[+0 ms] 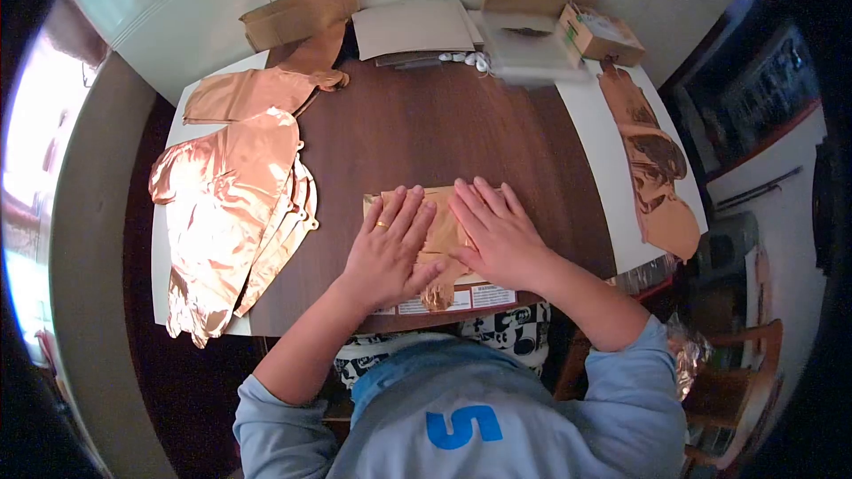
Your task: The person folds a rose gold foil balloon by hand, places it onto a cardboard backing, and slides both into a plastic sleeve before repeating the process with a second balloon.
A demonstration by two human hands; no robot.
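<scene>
Both of my hands lie flat on a copper-coloured foil piece [445, 229] near the table's front edge. My left hand [390, 244], with a ring on one finger, covers the left part of it, fingers stretched out. Over the right part rests my right hand [499, 235], its fingers also stretched. A flap of the foil hangs toward me between the hands, over a sheet with white printed labels [491, 295]. How the foil is folded beneath my palms is hidden.
Large shiny copper foil shapes [226, 182] are piled on the table's left side. Another foil stack [652, 155] lies at the right. White sheets [413, 28], a clear bag [528, 49] and a small box [602, 35] stand at the back of the brown table [444, 124].
</scene>
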